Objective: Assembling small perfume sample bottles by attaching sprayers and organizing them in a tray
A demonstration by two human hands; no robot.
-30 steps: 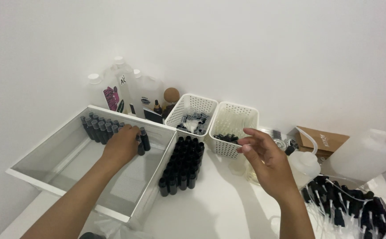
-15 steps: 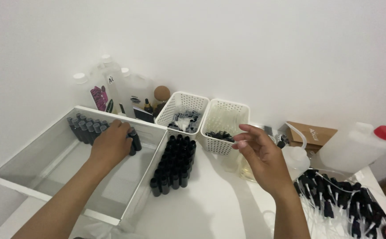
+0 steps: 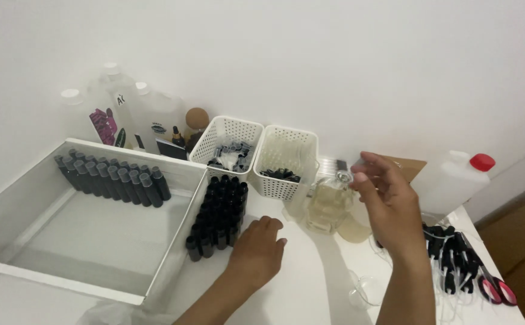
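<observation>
My left hand [image 3: 256, 253] lies palm down on the white table, fingertips just beside a block of small black bottles [image 3: 220, 207]; it holds nothing. My right hand [image 3: 389, 204] is raised, thumb and fingers pinched on what looks like a small clear piece [image 3: 359, 164] just above the top of a glass bottle of pale yellow liquid [image 3: 327, 207]. A white tray [image 3: 172, 247] on the left holds a row of black-capped bottles [image 3: 115, 180] along its back wall.
Two white baskets [image 3: 229, 133] [image 3: 289, 150] with small black parts stand behind the bottles. Plastic jugs [image 3: 124, 108] are at back left, a clear jug with a red cap [image 3: 455, 180] at right. Black pump tops [image 3: 449, 253], red-handled scissors [image 3: 494, 289] and a clear funnel [image 3: 365, 289] lie at right.
My left hand came out of the tray, where it was at the row of bottles, and now rests by the black bottle block. My right hand moved right, over the glass bottle.
</observation>
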